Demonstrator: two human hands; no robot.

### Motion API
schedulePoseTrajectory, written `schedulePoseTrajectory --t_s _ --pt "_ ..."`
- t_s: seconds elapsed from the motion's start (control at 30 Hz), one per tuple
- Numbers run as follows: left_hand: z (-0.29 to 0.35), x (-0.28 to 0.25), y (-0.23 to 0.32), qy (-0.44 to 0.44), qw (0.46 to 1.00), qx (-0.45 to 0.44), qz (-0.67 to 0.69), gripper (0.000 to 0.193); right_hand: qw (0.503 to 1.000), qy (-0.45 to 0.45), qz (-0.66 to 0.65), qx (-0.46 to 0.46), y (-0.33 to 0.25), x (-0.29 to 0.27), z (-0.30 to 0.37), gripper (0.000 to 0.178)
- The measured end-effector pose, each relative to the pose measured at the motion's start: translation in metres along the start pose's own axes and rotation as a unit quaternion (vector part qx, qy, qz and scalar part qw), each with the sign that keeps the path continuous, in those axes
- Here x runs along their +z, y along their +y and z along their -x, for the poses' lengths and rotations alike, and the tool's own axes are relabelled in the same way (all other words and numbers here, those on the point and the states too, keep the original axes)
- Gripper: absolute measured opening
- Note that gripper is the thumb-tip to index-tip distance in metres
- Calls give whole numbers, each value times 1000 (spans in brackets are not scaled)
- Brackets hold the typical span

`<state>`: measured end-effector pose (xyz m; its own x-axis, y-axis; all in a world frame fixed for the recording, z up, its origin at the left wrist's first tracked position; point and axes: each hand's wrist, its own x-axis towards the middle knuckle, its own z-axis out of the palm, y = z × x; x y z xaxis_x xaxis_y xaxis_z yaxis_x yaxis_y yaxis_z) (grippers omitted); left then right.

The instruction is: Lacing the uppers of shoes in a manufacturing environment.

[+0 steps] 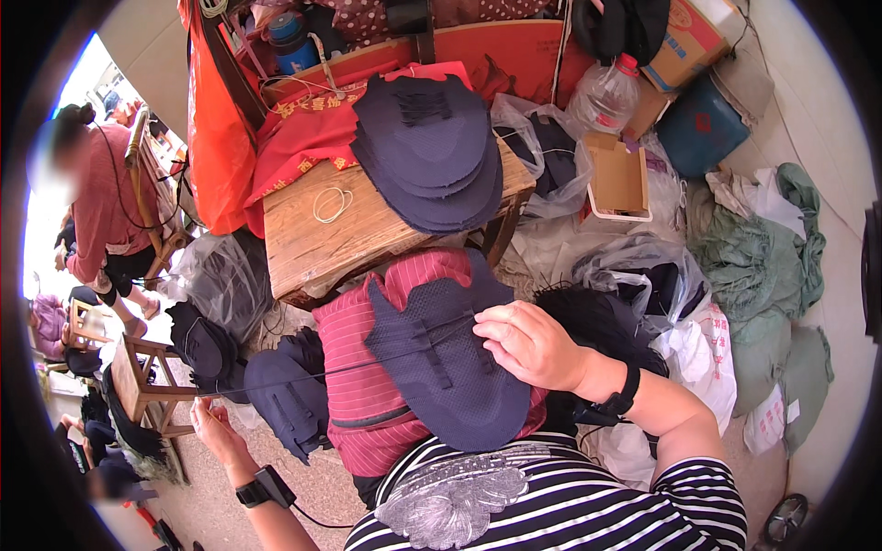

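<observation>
Across my lap, on a red striped cushion-like cloth (358, 367), lies a dark navy knitted shoe upper (450, 376) with a row of slits down its middle. My right hand (524, 342) is closed in a pinch over its right side, by the slits, gripping a dark shoelace (367, 365). The lace runs across the upper and stretches taut to the left. Out at the far left, my left hand (216, 430) pinches the lace's other stretch between its fingers.
Ahead, a wooden bench (322, 243) carries a stack of navy uppers (427, 156) and a loose pale band (333, 204). More uppers (285, 395) lie left of my lap. A small wooden stool (142, 381) and a person (119, 202) are at left; black laces (597, 321) hang at right.
</observation>
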<state>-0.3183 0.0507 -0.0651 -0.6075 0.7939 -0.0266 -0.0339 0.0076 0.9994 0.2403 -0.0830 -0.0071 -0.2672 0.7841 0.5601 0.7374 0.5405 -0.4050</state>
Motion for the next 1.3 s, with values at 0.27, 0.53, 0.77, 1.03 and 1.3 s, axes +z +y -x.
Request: schedulePoseTrajectory --t_s 0.27,0.53,0.77,1.03,1.3 --pt "53 31 26 -240 956 -71 -154 9 999 11 -22 43 -3 1 0 39" --pt "192 136 97 -467 821 -319 84 8 989 -6 -100 111 1 7 0 33" --pt "227 189 78 -521 810 -257 77 8 903 14 -147 403 24 18 18 50" --pt "233 201 65 -525 840 -135 -18 12 912 59 -148 378 3 5 -1 40" --pt "240 201 68 -546 828 -45 -123 14 900 121 -238 344 -6 14 -4 33"
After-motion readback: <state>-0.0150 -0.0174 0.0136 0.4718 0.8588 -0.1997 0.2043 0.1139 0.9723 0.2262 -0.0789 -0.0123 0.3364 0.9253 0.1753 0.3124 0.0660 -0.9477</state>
